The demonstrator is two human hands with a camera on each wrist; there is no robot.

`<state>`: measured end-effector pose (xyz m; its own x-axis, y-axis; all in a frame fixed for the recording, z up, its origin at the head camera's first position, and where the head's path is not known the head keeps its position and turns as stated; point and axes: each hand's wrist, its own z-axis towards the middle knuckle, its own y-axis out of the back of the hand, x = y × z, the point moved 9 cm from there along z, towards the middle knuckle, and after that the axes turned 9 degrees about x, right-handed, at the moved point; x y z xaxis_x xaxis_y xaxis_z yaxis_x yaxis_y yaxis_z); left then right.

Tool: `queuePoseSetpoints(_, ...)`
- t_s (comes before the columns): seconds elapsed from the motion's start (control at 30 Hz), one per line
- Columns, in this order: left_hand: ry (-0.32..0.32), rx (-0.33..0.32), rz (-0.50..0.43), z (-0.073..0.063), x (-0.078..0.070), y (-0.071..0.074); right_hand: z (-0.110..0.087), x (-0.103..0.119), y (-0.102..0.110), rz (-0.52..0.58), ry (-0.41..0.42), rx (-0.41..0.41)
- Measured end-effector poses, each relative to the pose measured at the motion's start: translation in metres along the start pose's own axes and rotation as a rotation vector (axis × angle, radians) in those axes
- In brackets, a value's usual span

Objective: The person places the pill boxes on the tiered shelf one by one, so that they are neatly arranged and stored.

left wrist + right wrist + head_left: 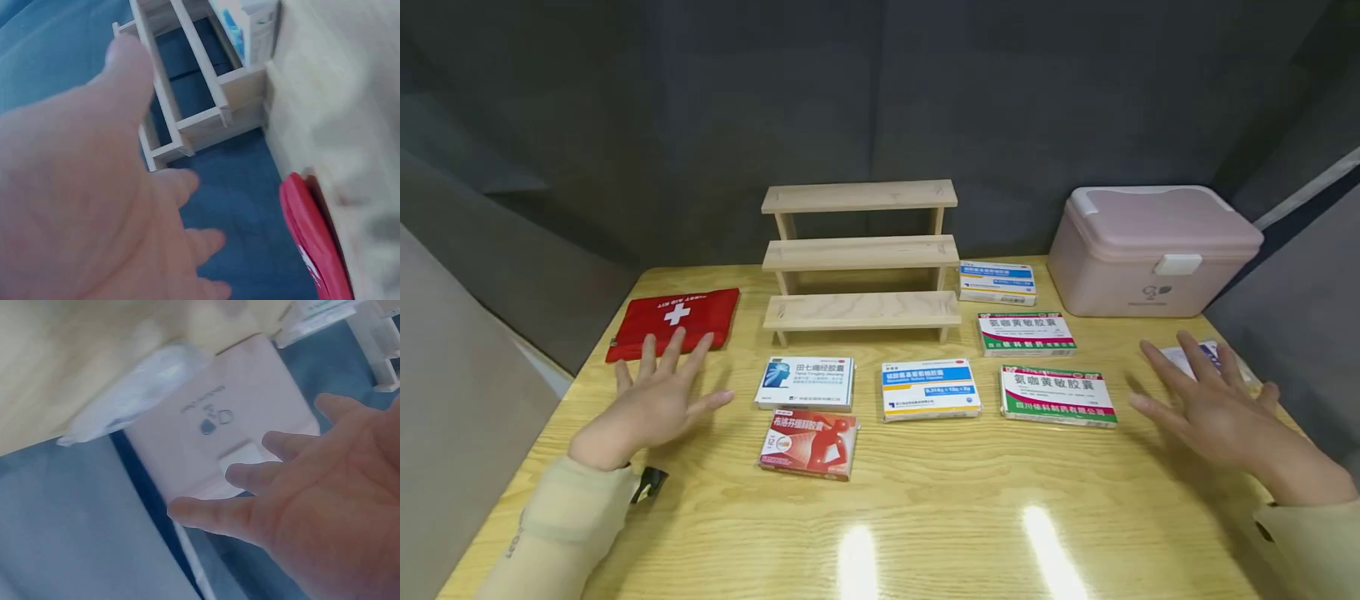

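Note:
My left hand (651,408) is held with fingers spread, nearest the red first aid pouch (673,321) and holding nothing. My right hand (1221,412) is also spread and holds nothing; it partly covers a white and purple packet (1195,360), seen as a plastic-wrapped bundle (134,394) in the right wrist view. Between the hands lie medicine boxes: a white one with a blue head (805,383), a red one (808,444), a blue and white one (930,389) and a green and white one (1058,395). Behind are another green and white box (1027,334) and another blue and white box (997,282).
A three-step wooden shelf (861,310) stands at the back middle. At the back right sits a pink lidded storage box (1150,275) with a white latch. A small black item (649,483) lies by the left sleeve. Dark cloth (880,100) hangs behind the table (940,500).

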<state>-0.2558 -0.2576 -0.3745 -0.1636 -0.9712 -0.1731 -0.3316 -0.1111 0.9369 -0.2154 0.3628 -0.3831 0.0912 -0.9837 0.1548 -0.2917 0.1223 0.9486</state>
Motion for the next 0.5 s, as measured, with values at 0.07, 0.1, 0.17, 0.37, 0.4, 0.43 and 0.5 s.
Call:
queuePoseSetpoints(0.07, -0.032, -0.002, -0.008, 0.003, -0.005, 0.006, 0.001, 0.010, 0.007, -0.003, 0.034, -0.025)
queuePoseSetpoints(0.1, -0.049, -0.006, -0.028, 0.007, -0.007, 0.009, 0.002, 0.016, 0.011, -0.006, 0.052, -0.038)
queuePoseSetpoints(0.17, -0.076, -0.019, -0.087, 0.017, -0.010, 0.017, 0.004, 0.032, 0.019, -0.013, 0.092, -0.067)
queuePoseSetpoints(0.37, -0.052, -0.069, -0.412, 0.058, -0.007, 0.035, 0.020, 0.101, 0.036, -0.003, 0.226, -0.065)
queuePoseSetpoints(0.4, -0.045, -0.072, -0.470, 0.065, -0.007, 0.034, 0.023, 0.113, 0.036, 0.006, 0.249, -0.053)
queuePoseSetpoints(0.43, -0.044, -0.072, -0.519, 0.071, -0.007, 0.034, 0.027, 0.125, 0.036, 0.015, 0.270, -0.036)
queuePoseSetpoints(0.5, -0.041, -0.065, -0.603, 0.082, -0.008, 0.030, 0.033, 0.149, 0.036, 0.022, 0.328, -0.020)
